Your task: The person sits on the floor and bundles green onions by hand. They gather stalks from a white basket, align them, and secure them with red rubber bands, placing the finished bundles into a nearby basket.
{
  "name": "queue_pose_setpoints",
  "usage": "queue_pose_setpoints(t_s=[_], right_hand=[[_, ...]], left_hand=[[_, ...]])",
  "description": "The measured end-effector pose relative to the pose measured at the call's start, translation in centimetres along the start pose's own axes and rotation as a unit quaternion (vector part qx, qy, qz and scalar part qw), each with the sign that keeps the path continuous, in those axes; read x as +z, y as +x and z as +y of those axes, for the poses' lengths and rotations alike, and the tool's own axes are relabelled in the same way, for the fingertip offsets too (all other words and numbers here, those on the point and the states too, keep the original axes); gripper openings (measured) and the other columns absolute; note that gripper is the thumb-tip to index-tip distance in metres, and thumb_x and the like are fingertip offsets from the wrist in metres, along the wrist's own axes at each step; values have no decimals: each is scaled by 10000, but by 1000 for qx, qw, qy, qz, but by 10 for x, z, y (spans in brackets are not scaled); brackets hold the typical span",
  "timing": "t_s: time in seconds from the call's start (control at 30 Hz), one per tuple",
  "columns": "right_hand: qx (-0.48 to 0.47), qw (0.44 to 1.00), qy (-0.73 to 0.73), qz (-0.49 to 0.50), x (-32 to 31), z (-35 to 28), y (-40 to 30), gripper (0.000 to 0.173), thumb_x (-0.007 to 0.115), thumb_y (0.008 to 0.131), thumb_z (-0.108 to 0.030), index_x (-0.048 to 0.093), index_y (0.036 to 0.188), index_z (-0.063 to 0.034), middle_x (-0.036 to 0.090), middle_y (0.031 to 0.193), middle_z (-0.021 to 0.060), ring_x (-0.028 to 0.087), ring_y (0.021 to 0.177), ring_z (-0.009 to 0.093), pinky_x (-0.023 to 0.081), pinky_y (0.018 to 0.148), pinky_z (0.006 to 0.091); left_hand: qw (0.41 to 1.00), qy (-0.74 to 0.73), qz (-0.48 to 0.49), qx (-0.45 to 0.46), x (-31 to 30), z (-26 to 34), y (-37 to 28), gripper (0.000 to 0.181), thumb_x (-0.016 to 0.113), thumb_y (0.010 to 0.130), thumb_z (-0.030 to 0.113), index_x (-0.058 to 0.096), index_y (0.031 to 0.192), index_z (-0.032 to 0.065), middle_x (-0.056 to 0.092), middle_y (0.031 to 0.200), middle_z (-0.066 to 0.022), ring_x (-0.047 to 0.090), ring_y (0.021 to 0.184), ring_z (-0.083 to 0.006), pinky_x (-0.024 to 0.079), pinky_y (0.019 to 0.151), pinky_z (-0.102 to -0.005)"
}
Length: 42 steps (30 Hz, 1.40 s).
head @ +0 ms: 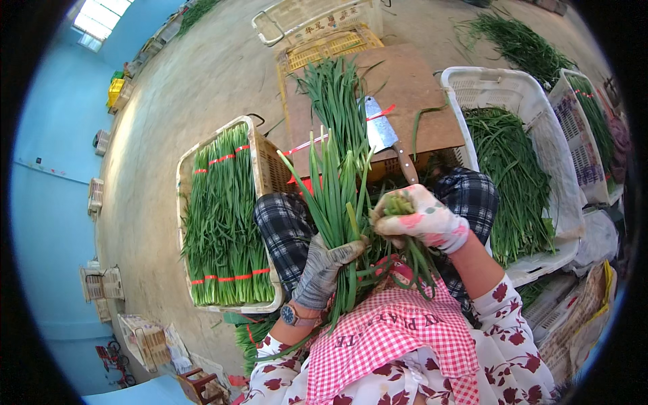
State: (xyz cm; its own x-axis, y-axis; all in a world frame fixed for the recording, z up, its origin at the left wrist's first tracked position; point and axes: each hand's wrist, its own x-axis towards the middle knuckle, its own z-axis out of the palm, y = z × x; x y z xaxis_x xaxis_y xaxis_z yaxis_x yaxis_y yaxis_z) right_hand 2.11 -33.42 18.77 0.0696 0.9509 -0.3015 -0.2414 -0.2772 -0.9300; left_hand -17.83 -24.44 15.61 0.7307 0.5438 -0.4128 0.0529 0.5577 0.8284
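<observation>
In a grey knit glove, my left hand (324,268) is closed around a bundle of Chinese chives (329,212), pale stem ends pointing up and away from me. My right hand (417,217), in a white glove with pink patches, grips a smaller bunch of chives (399,205), its leaves hanging below the fist. Beyond the hands, a wooden board (405,76) carries a pile of chives (334,101). A cleaver (380,126) with a wooden handle lies beside that pile, handle towards me. Red ties (304,146) lie across the board's near part.
At left stands a crate (266,157) packed with red-tied chive bundles (220,202). A white crate (562,167) at right holds loose chives (506,172). Another crate (572,116) is farther right. More chives (521,43) lie on the floor. Beyond the board is a yellow crate (329,45).
</observation>
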Motion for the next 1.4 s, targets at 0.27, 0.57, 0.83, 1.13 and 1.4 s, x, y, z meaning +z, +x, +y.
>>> queue_pose_setpoints(t_s=[0.27, 0.57, 0.83, 1.13, 1.4], right_hand=[[-201, 924, -244, 215, -11, 30, 14, 328, 666, 778, -150, 633, 1066, 3, 671, 785, 94, 643, 687, 146, 518, 648, 272], [-44, 998, 15, 52, 8, 2, 9, 213, 695, 819, -178, 640, 941, -12, 658, 741, 38, 583, 596, 90, 485, 556, 243], [-355, 884, 298, -52, -94, 7, -48, 390, 690, 815, -426, 532, 912, -82, 587, 849, 126, 591, 627, 218, 496, 516, 310], [64, 991, 101, 59, -58, 22, 16, 320, 723, 790, -245, 551, 919, -7, 585, 694, 61, 582, 530, 130, 519, 500, 283], [235, 919, -317, 3, -50, 93, 117, 317, 765, 664, -207, 617, 831, 18, 646, 753, 122, 638, 665, 220, 516, 605, 354]], left_hand=[[996, 59, 65, 5, 1, 2, 0, 356, 772, 759, 120, 602, 1058, 29, 644, 901, -22, 598, 771, -98, 508, 697, -231], [997, 79, 1, 9, 17, 14, -7, 433, 752, 778, 107, 576, 1164, 24, 658, 980, -30, 602, 806, -85, 497, 706, -222], [998, 48, 48, -16, -30, 5, -13, 371, 730, 802, 187, 620, 1088, -22, 614, 735, -17, 537, 567, -66, 434, 512, -179], [985, -163, 0, -50, -50, -10, -13, 574, 698, 826, 147, 447, 1304, -50, 625, 1007, -95, 524, 701, -117, 461, 594, -228], [966, -248, 12, 73, -81, -22, -26, 636, 736, 782, 102, 409, 1319, 4, 549, 974, -76, 508, 698, -147, 454, 583, -261]])
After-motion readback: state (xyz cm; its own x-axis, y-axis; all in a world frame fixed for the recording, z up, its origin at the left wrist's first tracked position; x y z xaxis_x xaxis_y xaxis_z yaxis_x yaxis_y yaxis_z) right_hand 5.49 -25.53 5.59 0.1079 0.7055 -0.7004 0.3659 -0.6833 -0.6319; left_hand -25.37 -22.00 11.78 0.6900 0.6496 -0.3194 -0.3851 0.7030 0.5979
